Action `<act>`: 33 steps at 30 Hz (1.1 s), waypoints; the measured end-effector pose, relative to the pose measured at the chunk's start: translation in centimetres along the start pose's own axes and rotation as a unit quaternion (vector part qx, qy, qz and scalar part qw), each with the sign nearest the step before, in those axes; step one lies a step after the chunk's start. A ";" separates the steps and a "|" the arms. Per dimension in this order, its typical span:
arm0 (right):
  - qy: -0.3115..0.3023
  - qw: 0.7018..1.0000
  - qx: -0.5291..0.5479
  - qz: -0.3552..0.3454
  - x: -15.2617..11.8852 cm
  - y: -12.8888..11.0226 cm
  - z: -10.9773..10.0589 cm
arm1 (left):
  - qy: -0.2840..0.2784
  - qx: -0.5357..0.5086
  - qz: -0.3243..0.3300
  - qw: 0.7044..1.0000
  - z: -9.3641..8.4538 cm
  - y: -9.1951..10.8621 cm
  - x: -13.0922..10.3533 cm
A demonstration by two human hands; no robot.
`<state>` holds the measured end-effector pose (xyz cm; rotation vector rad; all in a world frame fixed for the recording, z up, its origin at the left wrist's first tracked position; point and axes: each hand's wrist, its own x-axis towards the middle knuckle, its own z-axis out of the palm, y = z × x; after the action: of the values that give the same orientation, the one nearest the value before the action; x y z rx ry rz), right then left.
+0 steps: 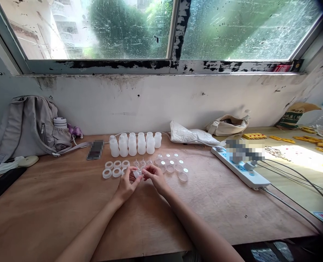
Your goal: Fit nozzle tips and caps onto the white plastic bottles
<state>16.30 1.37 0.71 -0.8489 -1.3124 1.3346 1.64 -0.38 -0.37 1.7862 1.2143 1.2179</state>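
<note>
My left hand point(128, 185) is closed around a small clear ribbed plastic piece point(137, 174). My right hand point(156, 178) meets it from the right, thumb and fingers pinched together at the piece's edge; what they grip is too small to make out. Just beyond my fingers stand clear bottle teats point(142, 162). White collar rings point(107, 173) lie in rows to the left, partly hidden by my left hand. Clear round caps point(182, 177) and small discs with white centres point(181, 162) are spread to the right. Behind them, frosted white bottles point(132, 144) stand upright in two rows.
A phone point(95, 149) and a grey backpack point(33, 122) are at the left, with a black case point(4, 185). A white plastic package point(192, 134) lies by the wall. To the right are a power strip point(240, 168), its cables, a cloth bag point(228, 125) and yellow pieces point(254, 136).
</note>
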 end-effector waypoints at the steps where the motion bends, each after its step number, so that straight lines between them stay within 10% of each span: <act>1: 0.005 1.000 -0.007 -0.007 -0.1 -0.1 0.0 | 0.006 0.008 -0.001 1.000 0.1 0.2 -0.1; 10: 0.181 0.975 -0.085 -0.100 0.6 -1.6 -2.9 | -0.035 0.128 0.097 0.986 -1.2 2.6 4.5; 20: 0.219 0.938 -0.234 -0.129 0.3 -1.2 -3.5 | -0.056 0.384 0.018 0.922 0.3 2.9 14.5; 33: 0.262 0.918 -0.257 -0.152 0.2 -1.2 -3.3 | -0.024 0.445 0.099 0.890 -1.1 6.8 9.6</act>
<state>19.64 2.20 1.38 -1.1992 -1.2988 0.4583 4.15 6.10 9.17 2.6186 1.7622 0.7226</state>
